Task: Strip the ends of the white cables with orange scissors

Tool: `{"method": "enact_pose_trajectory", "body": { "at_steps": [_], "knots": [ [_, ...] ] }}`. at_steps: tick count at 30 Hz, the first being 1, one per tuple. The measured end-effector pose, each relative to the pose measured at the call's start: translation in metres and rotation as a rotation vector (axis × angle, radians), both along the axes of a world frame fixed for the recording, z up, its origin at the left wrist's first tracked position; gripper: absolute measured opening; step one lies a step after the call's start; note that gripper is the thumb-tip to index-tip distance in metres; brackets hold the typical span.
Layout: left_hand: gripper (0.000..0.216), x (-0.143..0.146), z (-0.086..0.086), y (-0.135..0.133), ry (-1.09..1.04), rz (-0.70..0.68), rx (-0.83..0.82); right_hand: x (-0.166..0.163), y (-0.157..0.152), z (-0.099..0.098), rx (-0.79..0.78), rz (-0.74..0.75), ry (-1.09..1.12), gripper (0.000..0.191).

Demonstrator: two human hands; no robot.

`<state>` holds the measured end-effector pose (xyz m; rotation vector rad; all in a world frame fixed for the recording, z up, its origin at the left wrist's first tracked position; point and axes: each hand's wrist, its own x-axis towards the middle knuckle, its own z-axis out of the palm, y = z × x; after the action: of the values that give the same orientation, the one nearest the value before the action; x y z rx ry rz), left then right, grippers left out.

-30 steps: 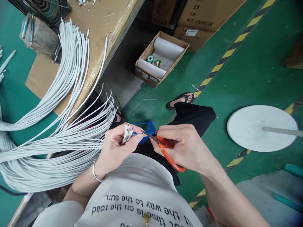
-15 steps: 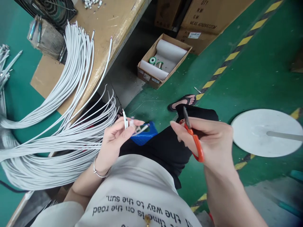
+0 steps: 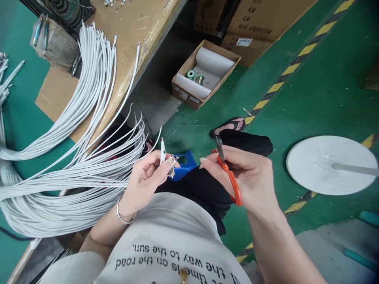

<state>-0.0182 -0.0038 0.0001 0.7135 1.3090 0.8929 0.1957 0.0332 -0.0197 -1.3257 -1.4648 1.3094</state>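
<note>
Pinched in my left hand (image 3: 149, 175) are the ends of white cables (image 3: 162, 150), with small stripped wire tips showing past the fingertips. Across from it, my right hand (image 3: 247, 173) is closed around scissors with orange handles (image 3: 231, 179); their dark blades point away from me. A gap separates the blades from the cable ends. Behind my left wrist a thick bundle of white cables (image 3: 79, 199) hangs off the table edge. Another bundle (image 3: 89, 79) lies on the tabletop, its cut ends facing away.
A brown table (image 3: 142, 23) stands at upper left. On the floor are an open carton (image 3: 192, 103) with solder spools, a blue plastic stool (image 3: 185, 171) below my hands, and a round white stool seat (image 3: 314, 165) at right. Stacked cartons (image 3: 251, 27) stand at the back.
My right hand with the scissors has moved left, closer to my left hand. The cable ends in my left hand have shifted slightly and turned.
</note>
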Motion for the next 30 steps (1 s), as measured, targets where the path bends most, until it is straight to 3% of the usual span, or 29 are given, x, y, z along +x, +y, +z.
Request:
{"method": "enact_pose_trajectory", "body": {
  "at_steps": [6,11,16,20,23,27,30],
  "knots": [
    [0.022,0.002,0.003,-0.001,0.024,-0.020,0.080,-0.003,-0.001,-0.002,0.032,0.177,-0.018,0.039],
    [0.022,0.007,0.007,-0.001,0.161,0.025,0.125,-0.005,-0.004,-0.004,-0.017,0.216,-0.002,0.039],
    [0.029,0.008,0.011,-0.004,0.282,-0.044,0.125,-0.016,-0.004,-0.003,-0.113,0.084,0.205,0.032],
    [0.024,0.008,0.012,-0.004,0.253,-0.069,0.176,-0.030,-0.005,-0.004,-0.137,0.023,0.288,0.019],
    [0.027,0.010,0.012,-0.004,0.233,-0.072,0.171,-0.038,-0.010,-0.003,-0.036,-0.084,0.241,0.017],
    [0.029,0.008,0.012,-0.004,0.192,-0.107,0.163,-0.044,-0.010,-0.001,0.280,-0.183,0.091,0.017],
    [0.024,0.005,0.012,-0.006,0.107,-0.089,0.121,-0.042,-0.003,-0.002,0.214,-0.416,0.178,0.030]
  ]
}}
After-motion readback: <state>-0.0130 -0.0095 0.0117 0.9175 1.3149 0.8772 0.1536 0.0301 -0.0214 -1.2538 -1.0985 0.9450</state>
